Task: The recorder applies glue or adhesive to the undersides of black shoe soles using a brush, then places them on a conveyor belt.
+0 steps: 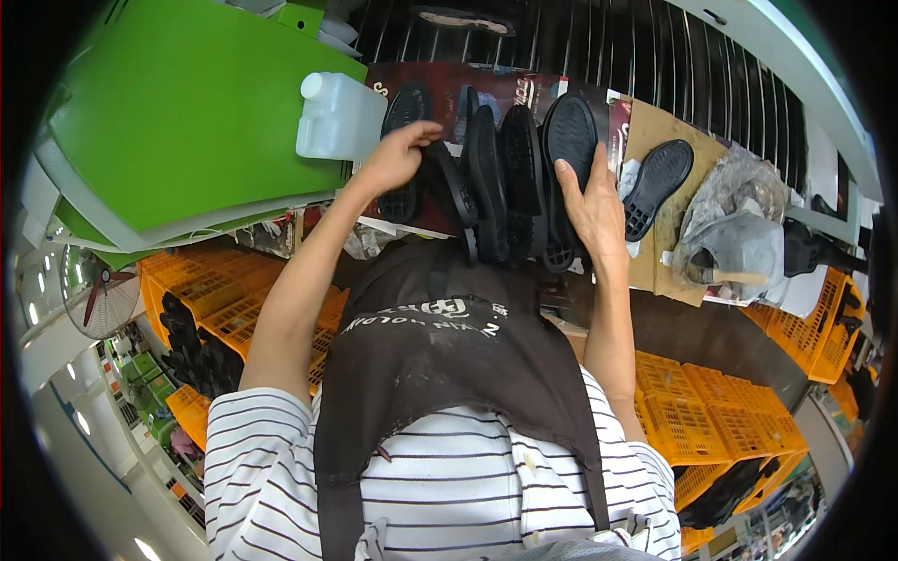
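Note:
Several black shoe soles stand on edge in a row in front of me, among them a sole (486, 178) in the middle. My left hand (398, 161) reaches over the row's left end, fingers loosely bent and apart, close to a leaning sole (451, 187). At the right end, my right hand (596, 210) lies along the edge of a sole (571, 140) whose patterned face shows. Its fingers are stretched out and the thumb is apart, near that face. Another sole (406, 107) lies behind my left hand, partly covered by it.
A white plastic jug (339, 117) lies left of the soles, beside a green panel (196, 112). To the right, a single sole (659, 182) rests on cardboard (659, 126), near a plastic-wrapped bundle (734, 215). Behind run dark rollers (599, 47). Orange crates (692, 411) stand below.

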`<action>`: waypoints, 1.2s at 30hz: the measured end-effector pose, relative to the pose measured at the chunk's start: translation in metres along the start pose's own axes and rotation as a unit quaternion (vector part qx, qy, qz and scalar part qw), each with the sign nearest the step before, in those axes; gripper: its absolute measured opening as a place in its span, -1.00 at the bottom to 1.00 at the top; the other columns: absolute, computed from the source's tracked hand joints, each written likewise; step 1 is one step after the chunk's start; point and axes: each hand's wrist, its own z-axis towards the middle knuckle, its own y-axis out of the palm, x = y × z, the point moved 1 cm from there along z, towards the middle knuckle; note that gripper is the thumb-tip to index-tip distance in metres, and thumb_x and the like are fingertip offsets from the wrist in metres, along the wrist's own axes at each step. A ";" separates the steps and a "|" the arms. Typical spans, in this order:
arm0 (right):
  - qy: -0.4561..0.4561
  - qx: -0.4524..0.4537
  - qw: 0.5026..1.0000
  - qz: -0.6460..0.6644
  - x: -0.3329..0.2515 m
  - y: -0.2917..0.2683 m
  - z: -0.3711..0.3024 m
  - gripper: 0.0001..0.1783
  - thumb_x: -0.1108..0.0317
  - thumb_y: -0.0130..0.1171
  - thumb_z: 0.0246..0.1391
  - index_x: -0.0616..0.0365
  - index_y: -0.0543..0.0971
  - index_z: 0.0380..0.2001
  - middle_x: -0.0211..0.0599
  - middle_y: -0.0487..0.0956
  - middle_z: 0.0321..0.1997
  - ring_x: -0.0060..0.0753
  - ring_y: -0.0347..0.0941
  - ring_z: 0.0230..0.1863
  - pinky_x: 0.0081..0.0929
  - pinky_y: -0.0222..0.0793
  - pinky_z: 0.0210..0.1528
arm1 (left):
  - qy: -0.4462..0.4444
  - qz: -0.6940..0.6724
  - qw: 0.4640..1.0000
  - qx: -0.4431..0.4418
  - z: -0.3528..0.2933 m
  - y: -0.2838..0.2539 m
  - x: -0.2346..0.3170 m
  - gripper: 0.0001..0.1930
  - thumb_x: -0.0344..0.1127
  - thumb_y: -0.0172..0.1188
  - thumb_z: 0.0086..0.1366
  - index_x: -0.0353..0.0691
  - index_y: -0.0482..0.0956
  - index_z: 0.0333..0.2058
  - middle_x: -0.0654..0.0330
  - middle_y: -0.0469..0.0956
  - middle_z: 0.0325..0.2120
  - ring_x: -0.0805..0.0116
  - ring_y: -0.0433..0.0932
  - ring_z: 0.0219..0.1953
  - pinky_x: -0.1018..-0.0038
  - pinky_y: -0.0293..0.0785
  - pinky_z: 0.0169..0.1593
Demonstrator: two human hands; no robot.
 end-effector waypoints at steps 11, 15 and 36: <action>-0.044 -0.031 0.998 0.039 0.010 -0.008 0.001 -0.16 -0.08 -0.06 0.23 0.51 0.11 0.24 0.49 0.29 0.16 0.33 0.25 0.21 -0.14 0.16 0.24 | 0.119 0.189 0.975 0.005 -0.023 0.022 0.044 -0.46 -0.36 0.48 -0.26 -0.19 0.42 -0.24 0.05 0.47 -0.07 0.03 0.38 0.12 0.29 0.31 0.15; -0.047 -0.053 0.997 0.028 0.009 -0.011 0.007 -0.15 -0.07 -0.03 0.21 0.53 0.11 0.24 0.48 0.28 0.18 0.29 0.23 0.25 -0.19 0.12 0.28 | 0.139 0.209 0.966 -0.056 -0.006 0.011 0.036 -0.68 -0.38 0.46 -0.18 -0.20 0.47 -0.48 0.19 0.56 -0.36 0.11 0.51 -0.11 0.32 0.40 -0.04; -0.073 0.111 0.987 -0.094 0.022 0.006 -0.029 -0.35 0.02 0.19 0.07 0.27 0.42 0.10 0.38 0.37 0.06 0.32 0.36 0.06 -0.11 0.30 0.13 | 0.010 0.005 0.983 0.185 -0.016 0.074 -0.006 -0.09 -0.06 0.09 0.27 -0.59 -0.22 0.28 -0.41 -0.18 0.29 -0.25 -0.11 0.35 0.22 -0.09 0.37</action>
